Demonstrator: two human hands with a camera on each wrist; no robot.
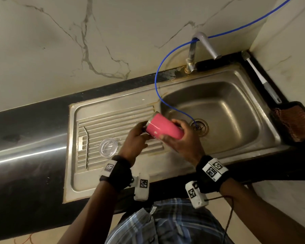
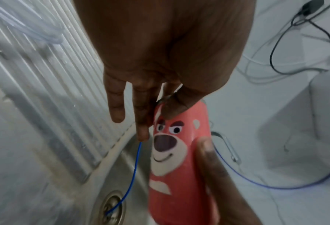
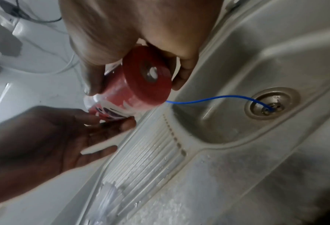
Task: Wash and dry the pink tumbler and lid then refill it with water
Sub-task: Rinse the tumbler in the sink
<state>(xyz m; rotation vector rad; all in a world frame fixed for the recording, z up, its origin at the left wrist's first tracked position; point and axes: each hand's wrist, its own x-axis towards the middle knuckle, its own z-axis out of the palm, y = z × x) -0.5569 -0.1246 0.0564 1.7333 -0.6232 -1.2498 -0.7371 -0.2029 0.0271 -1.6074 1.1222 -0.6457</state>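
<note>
The pink tumbler (image 1: 163, 128) lies on its side in the air, over the seam between drainboard and sink basin (image 1: 236, 110). A bear face is printed on the tumbler (image 2: 179, 159). My right hand (image 1: 174, 132) grips its base end, thumb on top and fingers underneath. My left hand (image 1: 144, 131) holds the open rim end, thumb (image 2: 176, 107) on the outer wall and fingers alongside the mouth. The inside of the tumbler is hidden. Left of my hands, the clear round lid (image 1: 108, 147) lies flat on the ribbed drainboard (image 1: 113, 120).
A bent metal straw (image 1: 86, 147) lies at the drainboard's left end. A thin blue tube (image 1: 158, 85) runs from the wall past the tap (image 1: 206, 44) into the drain (image 1: 199, 126). A brush (image 1: 261, 78) and a brown cloth (image 1: 294, 120) sit right of the sink.
</note>
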